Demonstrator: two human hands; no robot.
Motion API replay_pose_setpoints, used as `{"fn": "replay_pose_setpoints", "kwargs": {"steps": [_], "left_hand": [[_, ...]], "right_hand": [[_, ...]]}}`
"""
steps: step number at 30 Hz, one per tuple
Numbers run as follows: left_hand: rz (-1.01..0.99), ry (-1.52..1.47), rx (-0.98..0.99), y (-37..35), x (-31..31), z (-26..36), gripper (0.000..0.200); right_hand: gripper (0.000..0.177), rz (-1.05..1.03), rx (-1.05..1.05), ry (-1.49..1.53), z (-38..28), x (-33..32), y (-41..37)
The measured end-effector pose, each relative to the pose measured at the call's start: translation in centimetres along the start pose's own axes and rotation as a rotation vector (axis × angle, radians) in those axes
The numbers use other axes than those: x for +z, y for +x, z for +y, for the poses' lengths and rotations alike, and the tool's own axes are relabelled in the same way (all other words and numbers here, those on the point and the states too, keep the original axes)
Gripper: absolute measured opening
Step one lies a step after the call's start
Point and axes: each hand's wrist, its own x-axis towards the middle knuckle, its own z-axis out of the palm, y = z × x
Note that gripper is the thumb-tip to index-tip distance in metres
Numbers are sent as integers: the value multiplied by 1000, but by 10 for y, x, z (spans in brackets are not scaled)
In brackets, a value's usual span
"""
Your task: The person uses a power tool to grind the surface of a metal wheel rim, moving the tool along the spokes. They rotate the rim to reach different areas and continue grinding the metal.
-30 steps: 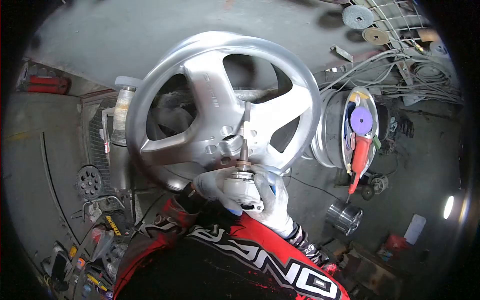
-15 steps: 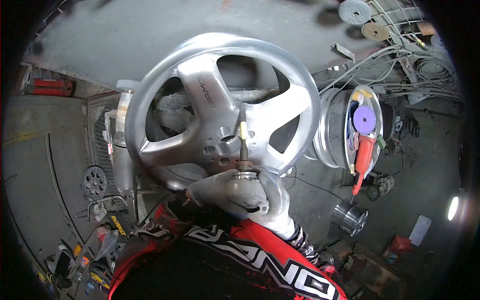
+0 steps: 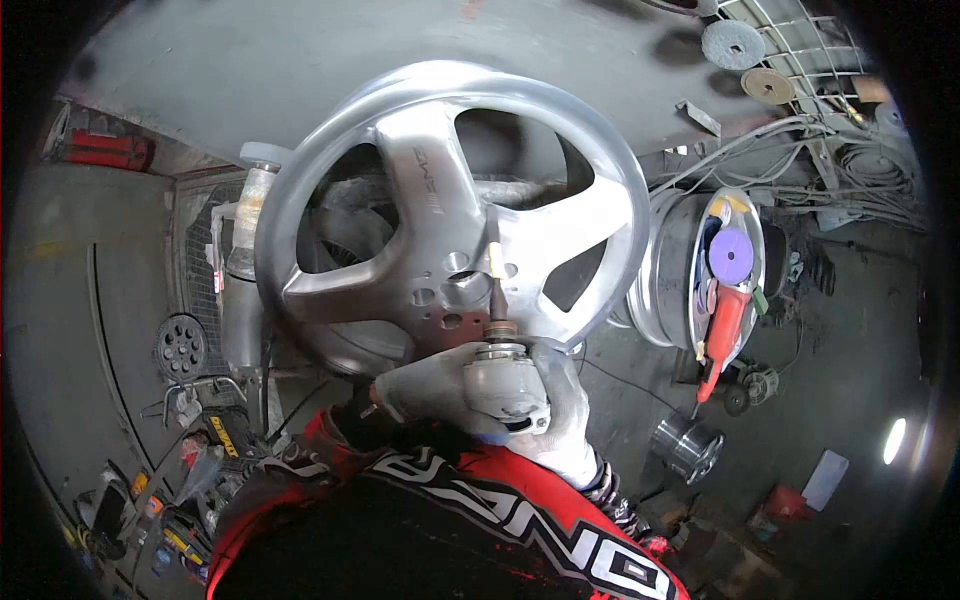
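In the head view my left hand (image 3: 430,388) and my right hand (image 3: 562,412), both in grey gloves, close around the sides of a grey angle grinder (image 3: 503,385). A slim tapered bit (image 3: 496,265) with a pale yellow band sticks out of the grinder's head. Its tip overlaps the hub end of a bright spoke. In front of me stands a silver alloy wheel (image 3: 425,190) with broad spokes and AMG lettering on the upper one. The wheel's centre bore and several bolt holes lie just left of the bit.
Another rim (image 3: 660,260) at the right carries a red power tool (image 3: 722,340) and a purple disc (image 3: 731,256). Hoses and cables (image 3: 850,150) run along the upper right. A smaller rim (image 3: 688,447) stands on the floor. Clutter, including a dark weight-plate-like disc (image 3: 181,347), lies left.
The bit and grinder have shifted slightly right in view, hands still around the grinder. The wheel appears slightly farther right too, while the surroundings have also shifted with the camera.
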Motion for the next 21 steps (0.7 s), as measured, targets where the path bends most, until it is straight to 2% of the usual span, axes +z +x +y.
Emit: {"fn": "replay_pose_setpoints", "kwargs": {"steps": [1,2,4,6,10,13,14,15,16,17,21], "left_hand": [[-19,205,50,-2,-2,1,60],[-16,206,50,-6,-1,5,60],[70,25,-105,-11,6,21,60],[91,11,-82,-6,9,17,65],[97,-104,-87,6,13,7,67],[147,-24,-91,17,15,-6,66],[145,-28,-89,21,14,-8,66],[127,92,-54,25,14,-10,66],[110,213,-20,26,13,-11,67],[111,211,-18,26,13,-10,67],[102,55,-33,16,16,3,70]], "right_hand": [[79,-1,-3,2,-2,1,2],[80,-12,21,26,-5,1,4],[80,-23,42,47,-6,0,4],[81,-57,228,118,-7,-3,-2],[85,-50,250,156,-1,-10,-5],[88,28,176,93,8,-15,-17],[86,5,285,145,6,-20,-17],[84,-18,393,196,5,-24,-15],[80,-1,334,114,6,-25,-15],[80,-4,334,112,6,-25,-14],[85,-40,331,129,4,-20,-10]]}}
